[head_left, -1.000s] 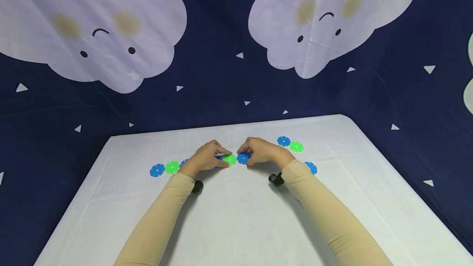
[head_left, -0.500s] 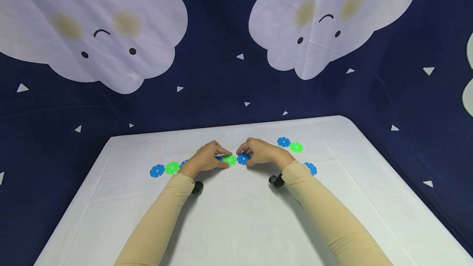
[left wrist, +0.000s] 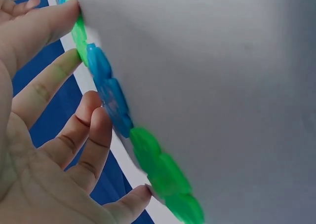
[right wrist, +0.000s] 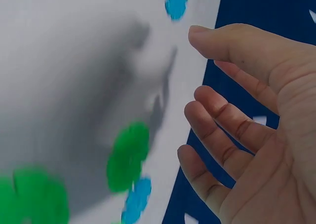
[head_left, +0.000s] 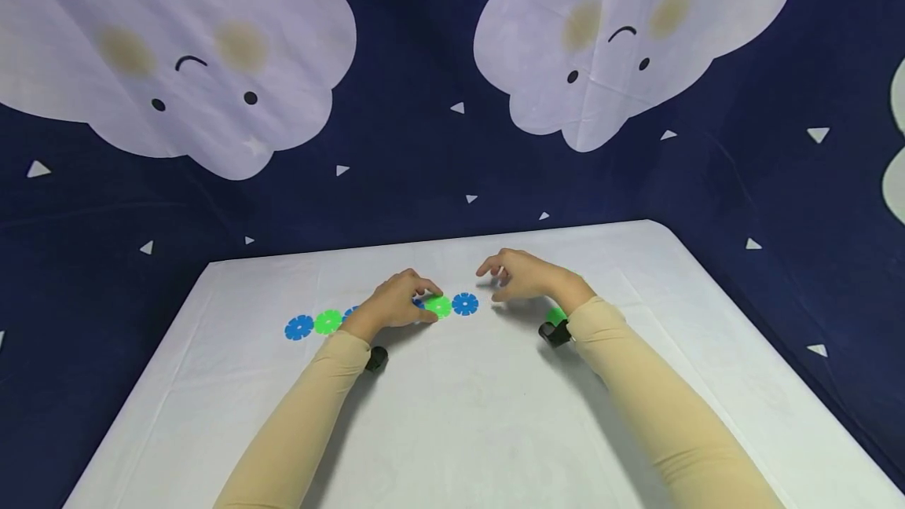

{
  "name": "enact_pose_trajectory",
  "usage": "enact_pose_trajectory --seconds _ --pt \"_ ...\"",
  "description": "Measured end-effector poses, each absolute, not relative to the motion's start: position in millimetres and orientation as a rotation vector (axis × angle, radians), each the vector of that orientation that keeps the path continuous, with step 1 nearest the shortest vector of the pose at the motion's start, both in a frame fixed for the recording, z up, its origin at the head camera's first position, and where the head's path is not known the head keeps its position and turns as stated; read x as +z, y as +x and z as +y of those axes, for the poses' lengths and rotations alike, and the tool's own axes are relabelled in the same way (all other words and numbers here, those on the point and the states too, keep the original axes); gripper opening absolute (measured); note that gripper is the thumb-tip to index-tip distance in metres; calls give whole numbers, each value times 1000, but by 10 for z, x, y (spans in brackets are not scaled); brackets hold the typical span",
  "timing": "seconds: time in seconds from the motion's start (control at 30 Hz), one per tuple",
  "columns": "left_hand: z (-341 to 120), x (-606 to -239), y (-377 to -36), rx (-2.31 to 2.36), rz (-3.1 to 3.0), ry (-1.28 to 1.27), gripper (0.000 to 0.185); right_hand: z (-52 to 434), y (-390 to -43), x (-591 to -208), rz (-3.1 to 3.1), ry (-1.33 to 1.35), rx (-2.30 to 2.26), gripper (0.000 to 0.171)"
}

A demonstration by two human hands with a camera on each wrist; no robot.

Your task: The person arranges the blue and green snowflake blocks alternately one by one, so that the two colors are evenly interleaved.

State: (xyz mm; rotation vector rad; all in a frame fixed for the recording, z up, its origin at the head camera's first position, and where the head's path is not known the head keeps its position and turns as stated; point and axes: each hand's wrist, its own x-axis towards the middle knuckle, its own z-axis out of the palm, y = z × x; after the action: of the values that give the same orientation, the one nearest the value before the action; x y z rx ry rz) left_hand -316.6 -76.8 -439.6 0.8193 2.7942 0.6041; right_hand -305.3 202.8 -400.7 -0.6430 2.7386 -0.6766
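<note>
A row of flat gear-shaped discs lies on the white table (head_left: 452,422). My left hand (head_left: 426,304) pinches the row's green disc (head_left: 439,306) between thumb (left wrist: 47,21) and forefinger. A blue disc (head_left: 464,304) sits at that disc's right edge. Further left in the row are a blue disc (head_left: 299,327) and a green one (head_left: 327,322); a third disc is partly hidden under my wrist. In the left wrist view the row shows as blue discs (left wrist: 107,86) and green discs (left wrist: 160,167). My right hand (head_left: 497,283) hovers right of the blue disc, its fingers (right wrist: 222,120) spread and holding nothing.
Loose discs lie under my right hand: a green one (right wrist: 128,155) and a blue one (right wrist: 136,200), and a green disc (head_left: 555,314) shows by my right wrist. A dark blue cloth with white clouds (head_left: 622,30) hangs behind the table.
My right hand has let go of the blue disc, lifted and moved right and back, covering the loose discs there. My left hand has stayed on the green disc.
</note>
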Motion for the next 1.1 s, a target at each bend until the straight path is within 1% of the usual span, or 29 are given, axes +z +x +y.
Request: enact_pose_trajectory --seconds 0.23,0.47,0.7,1.1 --pt "-747 -4370 -3182 540 2777 851 50 2395 -3046 -3939 2758 -566 -647 52" --pt "-600 -4339 -3162 518 2796 882 55 2607 -3059 -4012 2765 -472 -580 52" --pt "-459 -4358 -3167 547 2811 875 55 2670 -3045 -4083 2753 -417 -578 52" --pt "-381 -4401 -3171 573 2846 806 45 2642 -3042 -4111 2784 -432 -563 48"
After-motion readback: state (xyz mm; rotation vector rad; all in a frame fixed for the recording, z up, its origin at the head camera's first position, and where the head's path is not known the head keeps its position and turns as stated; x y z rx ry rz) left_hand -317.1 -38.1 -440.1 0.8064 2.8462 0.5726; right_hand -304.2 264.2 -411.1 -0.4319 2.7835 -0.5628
